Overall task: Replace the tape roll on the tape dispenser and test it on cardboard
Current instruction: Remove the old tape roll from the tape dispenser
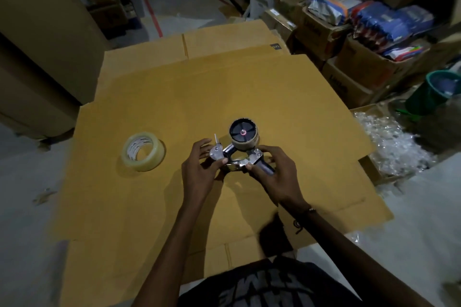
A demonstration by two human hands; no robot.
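A metal tape dispenser (237, 157) is held above the flattened cardboard (287, 97). On its black hub sits a bare brown cardboard core (245, 136), with no tape visible on it. My left hand (199, 169) grips the dispenser's front end with the blade. Around the dark handle at the right my right hand (272, 172) is closed. A full roll of clear tape (143, 151) lies flat on the cardboard, well to the left of my left hand and apart from it.
Open cardboard boxes with blue packets (389, 20) stand at the back right. A green bucket (434, 92) and clear plastic wrap (389, 142) lie to the right. Tall cartons (37, 32) stand at the left. Grey floor surrounds the cardboard.
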